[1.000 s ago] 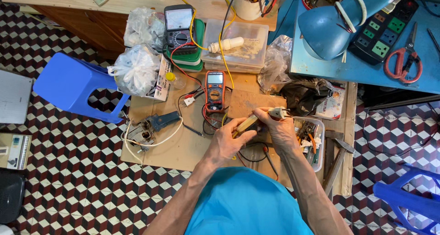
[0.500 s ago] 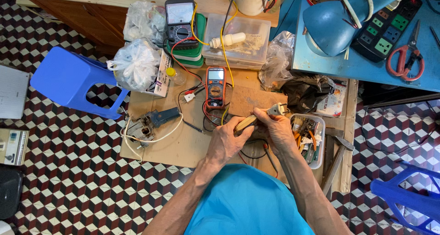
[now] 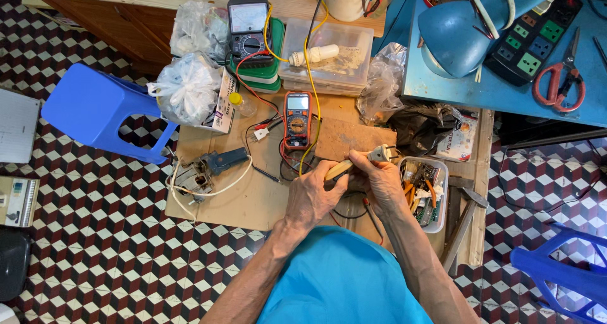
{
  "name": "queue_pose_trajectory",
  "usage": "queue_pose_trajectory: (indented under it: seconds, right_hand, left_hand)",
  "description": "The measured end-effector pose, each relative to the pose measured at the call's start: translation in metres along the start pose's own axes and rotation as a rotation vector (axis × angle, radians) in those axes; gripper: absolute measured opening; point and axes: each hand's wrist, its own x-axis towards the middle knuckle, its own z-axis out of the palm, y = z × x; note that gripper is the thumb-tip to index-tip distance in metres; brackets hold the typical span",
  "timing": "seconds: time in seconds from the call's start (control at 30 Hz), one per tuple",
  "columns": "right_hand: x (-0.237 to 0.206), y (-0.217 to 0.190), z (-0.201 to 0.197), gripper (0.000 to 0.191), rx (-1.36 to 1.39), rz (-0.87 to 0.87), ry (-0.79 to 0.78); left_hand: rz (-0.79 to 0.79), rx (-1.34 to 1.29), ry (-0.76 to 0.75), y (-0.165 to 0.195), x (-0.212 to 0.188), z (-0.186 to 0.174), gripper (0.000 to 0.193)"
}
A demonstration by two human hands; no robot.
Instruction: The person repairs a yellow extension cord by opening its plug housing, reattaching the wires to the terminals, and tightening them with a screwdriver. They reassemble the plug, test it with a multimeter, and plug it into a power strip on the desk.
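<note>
While both hands' fingers grip it, the grey plug point(image 3: 381, 153) shows two prongs.

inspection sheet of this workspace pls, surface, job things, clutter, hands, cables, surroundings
surface: low wooden board on a checkered tile floor, crowded.
job's things: grey plug and wooden-handled tool, both held above the board.
clutter: orange multimeter, black meter, clear lidded box, tied plastic bags, parts tray, hammer.
grippers: left hand has its grip on the tool handle; right hand pinches the plug.
cables: yellow wire runs across the box; red leads by the meters; white cord on the left.
surroundings: blue stool, blue table with lamp, power strip, red scissors.
</note>
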Motion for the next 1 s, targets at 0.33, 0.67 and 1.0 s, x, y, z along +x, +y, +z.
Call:
queue_pose_trajectory:
  seconds: [0.33,0.67,1.0]
  right_hand:
    - [0.005,0.001,-0.009,0.025,0.053,0.029,-0.021]
    - [0.006,0.0,-0.008,0.032,-0.074,0.058,-0.006]
    - [-0.014,-0.014,-0.006,0.046,-0.013,0.005,-0.175]
  left_hand:
    - [0.005,-0.1,-0.161,-0.008,-0.002,-0.007,0.035]
    - [-0.299,-0.729,-0.394,-0.039,0.004,0.001,0.041]
    - [-0.478,-1.151,-0.654,-0.034,0.01,-0.023,0.055]
